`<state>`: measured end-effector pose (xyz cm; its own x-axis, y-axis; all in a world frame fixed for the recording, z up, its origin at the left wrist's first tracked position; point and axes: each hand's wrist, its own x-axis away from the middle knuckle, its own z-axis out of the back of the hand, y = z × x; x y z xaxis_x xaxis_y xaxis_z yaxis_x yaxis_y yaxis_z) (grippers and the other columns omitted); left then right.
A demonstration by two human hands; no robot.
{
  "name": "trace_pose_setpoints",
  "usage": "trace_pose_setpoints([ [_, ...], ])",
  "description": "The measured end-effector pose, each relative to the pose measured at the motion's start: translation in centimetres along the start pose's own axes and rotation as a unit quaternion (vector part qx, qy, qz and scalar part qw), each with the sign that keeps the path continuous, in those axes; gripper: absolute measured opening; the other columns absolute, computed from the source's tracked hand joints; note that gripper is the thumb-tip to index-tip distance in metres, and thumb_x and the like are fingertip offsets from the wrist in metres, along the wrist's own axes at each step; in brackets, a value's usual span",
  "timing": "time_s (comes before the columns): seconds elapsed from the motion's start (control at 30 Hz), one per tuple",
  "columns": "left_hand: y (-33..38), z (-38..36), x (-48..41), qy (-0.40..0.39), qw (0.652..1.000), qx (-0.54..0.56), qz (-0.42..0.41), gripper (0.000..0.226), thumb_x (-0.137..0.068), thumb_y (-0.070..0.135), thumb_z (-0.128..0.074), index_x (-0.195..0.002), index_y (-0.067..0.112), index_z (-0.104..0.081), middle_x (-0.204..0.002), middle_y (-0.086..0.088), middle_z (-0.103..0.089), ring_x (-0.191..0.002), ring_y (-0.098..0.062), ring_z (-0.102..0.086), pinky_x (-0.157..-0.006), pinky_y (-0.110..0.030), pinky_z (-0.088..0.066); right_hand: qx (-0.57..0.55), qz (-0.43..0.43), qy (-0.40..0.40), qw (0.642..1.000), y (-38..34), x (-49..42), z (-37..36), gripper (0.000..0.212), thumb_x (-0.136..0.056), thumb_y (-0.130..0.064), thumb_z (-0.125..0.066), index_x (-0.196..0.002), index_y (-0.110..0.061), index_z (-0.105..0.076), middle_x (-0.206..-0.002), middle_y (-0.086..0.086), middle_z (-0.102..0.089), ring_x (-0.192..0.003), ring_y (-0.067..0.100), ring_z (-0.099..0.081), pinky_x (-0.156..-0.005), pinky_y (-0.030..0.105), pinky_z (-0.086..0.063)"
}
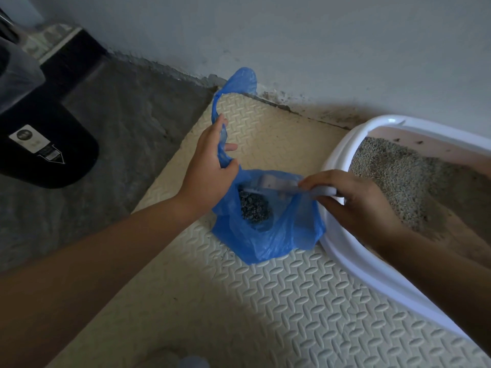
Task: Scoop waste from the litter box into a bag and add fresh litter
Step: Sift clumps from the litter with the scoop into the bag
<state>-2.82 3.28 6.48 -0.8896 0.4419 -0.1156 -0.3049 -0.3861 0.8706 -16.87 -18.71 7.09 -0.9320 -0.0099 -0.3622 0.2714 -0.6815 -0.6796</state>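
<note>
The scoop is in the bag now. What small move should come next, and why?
Probably the right hand draws the scoop out toward the litter box: a dark clump already lies in the blue bag, which the left hand holds open.

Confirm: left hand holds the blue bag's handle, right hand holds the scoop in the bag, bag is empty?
No: the blue bag isn't empty; the head view shows dark clumps inside. The rest holds: left hand holding the handle, right hand holding the scoop in the bag.
</note>
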Motion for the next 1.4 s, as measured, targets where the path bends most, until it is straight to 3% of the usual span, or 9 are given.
trace_pose_setpoints([
  [0.33, 0.2, -0.4, -0.1, -0.007, 1.000, -0.013, -0.002, 0.073, -0.089, -0.002, -0.054, -0.150, 0.019, -0.020, -0.143, 0.012, -0.030, -0.113, 0.003, -0.054, -0.086, -0.012, -0.047, -0.080, -0.062, 0.051, 0.994, -0.4, 0.8, 0.4, 0.024, -0.084, 0.002, -0.066, -0.101, -0.016, -0.067, -0.102, -0.016, -0.069, -0.098, 0.005, -0.065, -0.083, 0.021, -0.051],
  [0.43, 0.2, -0.5, -0.1, -0.009, 1.000, -0.014, -0.004, 0.073, -0.089, -0.002, -0.054, -0.149, 0.020, -0.020, -0.145, 0.010, -0.029, -0.113, 0.003, -0.054, -0.087, -0.013, -0.047, -0.114, -0.085, 0.076, 0.987, -0.8, 0.9, 0.7, 0.029, -0.083, 0.002, -0.066, -0.098, -0.023, -0.066, -0.102, -0.013, -0.069, -0.097, 0.008, -0.066, -0.083, 0.026, -0.053],
  [0.57, 0.2, -0.5, -0.1, -0.009, 1.000, -0.020, -0.005, 0.072, -0.089, -0.002, -0.055, -0.149, 0.019, -0.021, -0.148, 0.005, -0.031, -0.113, 0.003, -0.054, -0.086, -0.010, -0.047, -0.135, -0.102, 0.093, 0.981, -1.1, 1.2, 1.3, 0.026, -0.082, 0.005, -0.065, -0.098, -0.016, -0.066, -0.102, -0.009, -0.069, -0.095, 0.007, -0.066, -0.082, 0.019, -0.050],
  [0.83, 0.5, -0.8, 0.0, -0.014, 1.000, -0.019, -0.002, 0.073, -0.089, -0.002, -0.055, -0.150, 0.019, -0.020, -0.148, 0.005, -0.031, -0.114, 0.003, -0.053, -0.085, -0.006, -0.044, -0.201, -0.163, 0.116, 0.959, -0.5, 1.2, 1.8, 0.026, -0.081, 0.007, -0.066, -0.099, -0.010, -0.066, -0.098, -0.001, -0.070, -0.098, 0.015, -0.066, -0.085, 0.026, -0.052],
  [1.03, 1.0, -1.6, 0.2, -0.027, 1.000, -0.015, -0.001, 0.072, -0.090, -0.002, -0.054, -0.150, 0.018, -0.019, -0.148, 0.006, -0.030, -0.112, 0.004, -0.053, -0.080, -0.003, -0.042, -0.323, -0.290, 0.158, 0.887, 1.7, 2.8, 3.7, 0.031, -0.072, -0.013, -0.073, -0.101, -0.011, -0.064, -0.089, -0.001, -0.071, -0.091, 0.013, -0.067, -0.081, 0.023, -0.053],
  [1.1, 1.2, -2.1, 0.2, -0.034, 0.999, -0.022, -0.009, 0.071, -0.090, -0.001, -0.056, -0.150, 0.017, -0.021, -0.148, 0.004, -0.031, -0.111, 0.006, -0.053, -0.079, -0.001, -0.040, -0.388, -0.333, 0.207, 0.834, 2.2, 4.2, 5.2, 0.036, -0.065, -0.021, -0.072, -0.098, -0.013, -0.063, -0.089, 0.000, -0.071, -0.091, 0.013, -0.068, -0.081, 0.021, -0.054],
  [1.23, 1.9, -3.7, 0.4, -0.057, 0.998, -0.030, -0.022, 0.070, -0.090, 0.001, -0.057, -0.149, 0.017, -0.023, -0.144, 0.008, -0.031, -0.107, 0.012, -0.052, -0.082, -0.001, -0.039, -0.447, -0.372, 0.324, 0.746, 4.9, 8.2, 9.1, 0.018, -0.078, -0.014, -0.061, -0.096, -0.012, -0.058, -0.081, 0.001, -0.072, -0.083, 0.011, -0.070, -0.078, 0.020, -0.056],
  [1.3, 2.3, -4.7, 0.5, -0.070, 0.997, -0.033, -0.029, 0.070, -0.090, 0.001, -0.057, -0.149, 0.017, -0.023, -0.145, 0.006, -0.031, -0.106, 0.012, -0.053, -0.089, -0.006, -0.041, -0.423, -0.384, 0.349, 0.742, 6.7, 10.7, 11.0, 0.010, -0.087, -0.009, -0.057, -0.096, -0.013, -0.058, -0.079, 0.001, -0.072, -0.082, 0.012, -0.071, -0.078, 0.022, -0.056],
  [1.4, 2.9, -6.5, 0.9, -0.093, 0.994, -0.033, -0.044, 0.069, -0.090, 0.000, -0.057, -0.147, 0.019, -0.024, -0.142, 0.008, -0.032, -0.106, 0.007, -0.056, -0.098, -0.020, -0.044, -0.332, -0.405, 0.334, 0.784, 9.2, 14.8, 13.9, 0.023, -0.084, -0.015, -0.067, -0.107, -0.014, -0.062, -0.097, 0.007, -0.070, -0.097, 0.022, -0.068, -0.087, 0.032, -0.054],
])
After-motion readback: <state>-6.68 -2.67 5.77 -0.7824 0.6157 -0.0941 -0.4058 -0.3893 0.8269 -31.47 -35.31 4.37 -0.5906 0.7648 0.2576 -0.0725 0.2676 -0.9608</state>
